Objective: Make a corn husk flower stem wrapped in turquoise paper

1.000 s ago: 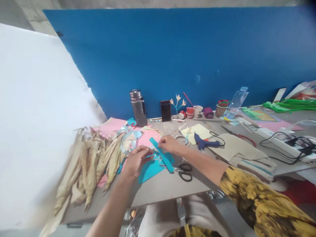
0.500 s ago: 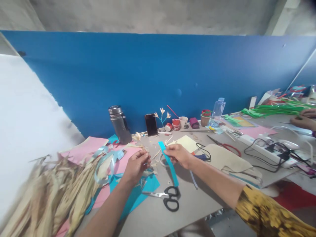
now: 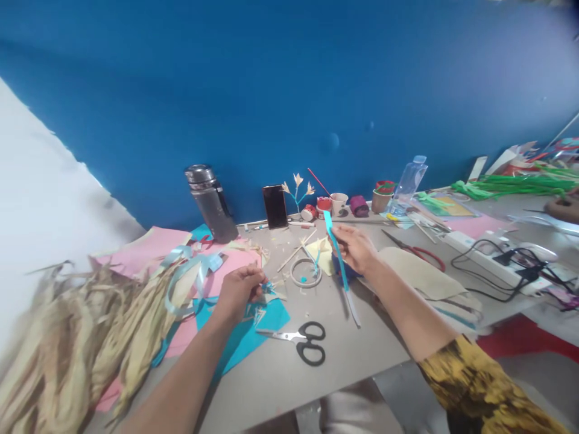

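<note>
My right hand [image 3: 355, 248] pinches the upper part of a blue paper strip [image 3: 340, 260], which hangs down over the table. On the left, my left hand [image 3: 239, 290] has its fingertips pressed together above blue paper [image 3: 242, 343] with pale scraps. What those fingers hold, if anything, I cannot make out. Scissors with black handles [image 3: 296, 339] lie between my forearms, blades pointing left. Between the hands lies a pale ring-shaped roll [image 3: 294, 278]. Behind it stand small pale flowers [image 3: 297, 181] on blue stems.
Dried corn husks [image 3: 67, 343] are heaped at left beside pink paper [image 3: 149, 247] and a light blue ribbon [image 3: 174, 289]. A grey flask [image 3: 212, 205], phone [image 3: 275, 206] and clear bottle [image 3: 407, 187] line the back. To the right are red-handled scissors [image 3: 418, 252] and a power strip [image 3: 470, 250].
My right hand has moved right with the blue paper strip, uncovering the ring-shaped roll. My left hand has shifted slightly left. The view has tilted downward.
</note>
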Demonstrator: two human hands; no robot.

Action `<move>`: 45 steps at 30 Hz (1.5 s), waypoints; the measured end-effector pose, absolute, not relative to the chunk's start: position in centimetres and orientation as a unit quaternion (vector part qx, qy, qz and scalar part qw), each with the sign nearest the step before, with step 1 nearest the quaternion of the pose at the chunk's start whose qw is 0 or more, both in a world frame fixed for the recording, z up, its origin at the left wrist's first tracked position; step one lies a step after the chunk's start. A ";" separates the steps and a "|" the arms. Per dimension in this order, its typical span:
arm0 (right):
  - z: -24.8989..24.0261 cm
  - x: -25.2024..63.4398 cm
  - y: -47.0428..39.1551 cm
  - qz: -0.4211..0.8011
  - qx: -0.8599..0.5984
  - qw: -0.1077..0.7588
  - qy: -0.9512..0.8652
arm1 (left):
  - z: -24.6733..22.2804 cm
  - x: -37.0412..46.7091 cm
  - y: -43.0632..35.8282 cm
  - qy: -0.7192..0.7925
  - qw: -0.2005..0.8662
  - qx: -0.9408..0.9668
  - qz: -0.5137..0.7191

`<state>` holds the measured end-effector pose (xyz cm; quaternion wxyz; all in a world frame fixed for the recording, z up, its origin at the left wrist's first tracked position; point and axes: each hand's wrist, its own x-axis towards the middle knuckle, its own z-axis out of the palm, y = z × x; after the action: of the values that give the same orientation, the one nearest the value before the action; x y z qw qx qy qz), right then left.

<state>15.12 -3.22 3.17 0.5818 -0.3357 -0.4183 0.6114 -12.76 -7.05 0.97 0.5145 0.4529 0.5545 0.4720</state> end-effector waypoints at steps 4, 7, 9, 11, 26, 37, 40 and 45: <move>2.2 13.3 -4.3 0.603 -0.382 0.527 -0.461 | 0.8 -12.3 -7.3 0.594 0.469 0.483 0.440; 1.8 11.9 -5.4 0.620 -0.386 0.470 -0.495 | 1.2 -12.3 -7.5 0.615 0.398 0.545 0.408; 1.6 11.0 -6.3 0.637 -0.380 0.426 -0.518 | 1.6 -12.3 -7.7 0.611 0.320 0.603 0.402; 1.4 10.4 -7.0 0.638 -0.383 0.388 -0.545 | 2.0 -12.1 -8.1 0.596 0.276 0.625 0.421; 1.2 9.2 -8.4 0.559 -0.397 0.292 -0.667 | 1.6 -9.5 -9.5 0.503 0.543 0.433 0.514; 1.0 8.4 -9.1 0.481 -0.409 0.356 -0.689 | 1.6 -9.2 -9.8 0.462 0.549 0.436 0.544; 0.6 8.2 -8.9 0.470 -0.413 0.380 -0.681 | 1.0 -8.7 -10.2 0.456 0.561 0.472 0.505; 1.7 10.2 -8.0 0.510 -0.372 0.295 -0.717 | 0.5 -8.3 -10.4 0.489 0.544 0.480 0.483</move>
<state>10.22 -7.97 1.71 0.2948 -0.3716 -0.7175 0.5102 -8.32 -10.42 0.51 0.5444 0.4803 0.4892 0.4834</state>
